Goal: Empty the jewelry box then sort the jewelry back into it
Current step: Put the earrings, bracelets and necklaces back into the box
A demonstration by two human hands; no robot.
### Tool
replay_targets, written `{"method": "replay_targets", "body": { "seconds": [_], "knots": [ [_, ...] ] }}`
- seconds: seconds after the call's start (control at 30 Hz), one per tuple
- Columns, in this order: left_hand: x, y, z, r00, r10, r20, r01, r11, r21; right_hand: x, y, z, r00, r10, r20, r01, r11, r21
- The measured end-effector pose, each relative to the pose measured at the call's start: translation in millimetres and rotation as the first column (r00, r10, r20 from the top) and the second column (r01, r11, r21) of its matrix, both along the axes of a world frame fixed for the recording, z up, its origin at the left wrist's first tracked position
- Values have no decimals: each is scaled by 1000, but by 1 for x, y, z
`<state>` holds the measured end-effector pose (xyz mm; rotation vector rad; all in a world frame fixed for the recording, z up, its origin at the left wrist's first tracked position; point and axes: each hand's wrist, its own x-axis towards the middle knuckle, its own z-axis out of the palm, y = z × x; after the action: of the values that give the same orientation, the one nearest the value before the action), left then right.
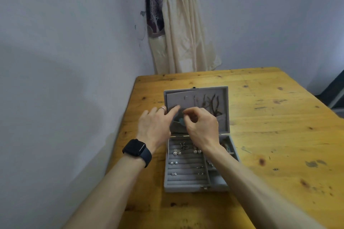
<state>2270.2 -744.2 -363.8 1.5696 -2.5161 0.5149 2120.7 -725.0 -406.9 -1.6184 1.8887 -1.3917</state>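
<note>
— Grey velvet throughout. From the head camera, the jewelry box [183, 189] lies open close to the left edge of the wooden worktop [270, 117], well apart from its right edge. Its lid [225, 109] is folded back toward the far edge.

— And the contents?

— Rings [174, 162] sit in pairs in the padded rolls of the base. The side compartments [216, 178] hold a few bits too small to name. Necklaces [212, 104] hang on the lid's inner panel above a pocket. By that, the emptying looks barely begun.

— What are the hands doing?

— The left hand [154, 124], a watch [135, 148] on its wrist, has its fingers stretched flat against the lid's panel. The right hand [201, 126] is curled, with thumb and forefinger pinched on a small piece [181, 117] at the pocket's mouth. What that piece is cannot be made out.

— What could go wrong from here?

— Most likely a snag. The chains hang close together and some cross, so pulling one could drag its neighbour or knot the two. The lid appears to rest only on its hinge, so a tug without the left hand's bracing might shift the box toward the left edge. The small piece could also slip from the pinch and drop among the rolls.
</note>
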Motion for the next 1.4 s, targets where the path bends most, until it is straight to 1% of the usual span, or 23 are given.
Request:
{"method": "replay_targets", "body": {
  "seconds": [0.13, 0.27, 0.37, 0.5, 0.57, 0.67, 0.83, 1.1, 1.23, 1.3, 1.4],
  "knots": [
    [-1, 2, 4, 998, 0, 63, 6, 996, -92, -1, 3, -7, 999, 28, -22, -27, 999, 26],
    [-2, 1, 9, 997, 10, 82, -4, 997, -75, -2, 2, -9, 999, 31, -12, -31, 999, 40],
    [-2, -3, 12, 999, 39, 22, -39, 998, -40, -3, -1, -4, 1000, 15, 14, -15, 1000, 1],
    [-4, -8, 10, 998, 28, -50, -29, 999, -26, -7, -10, 9, 997, -29, 66, 35, 995, -91],
    [-6, -9, 11, 988, 29, -151, -33, 999, -21, -9, -17, 14, 996, -30, 78, 39, 993, -111],
    [-8, -14, 16, 943, 66, -327, -49, 997, 59, -12, -25, 18, 994, -43, 102, 55, 991, -119],
    [-9, -18, 23, 858, 74, -508, 12, 986, 165, -14, -32, 17, 993, -57, 100, 66, 994, -89],
    [-3, -18, 21, 801, 76, -594, 62, 976, 208, -13, -25, 20, 995, -32, 90, 49, 980, -194],
    [-2, -14, 22, 792, 72, -606, 70, 976, 208, -10, -21, 26, 989, -50, 137, 82, 969, -235],
    [-1, -13, 23, 791, 73, -608, 72, 975, 210, -8, -19, 26, 990, -38, 135, 68, 972, -225],
    [-1, -12, 24, 781, 83, -619, 76, 971, 226, -8, -18, 25, 991, -20, 133, 41, 987, -158]
  ]
}}
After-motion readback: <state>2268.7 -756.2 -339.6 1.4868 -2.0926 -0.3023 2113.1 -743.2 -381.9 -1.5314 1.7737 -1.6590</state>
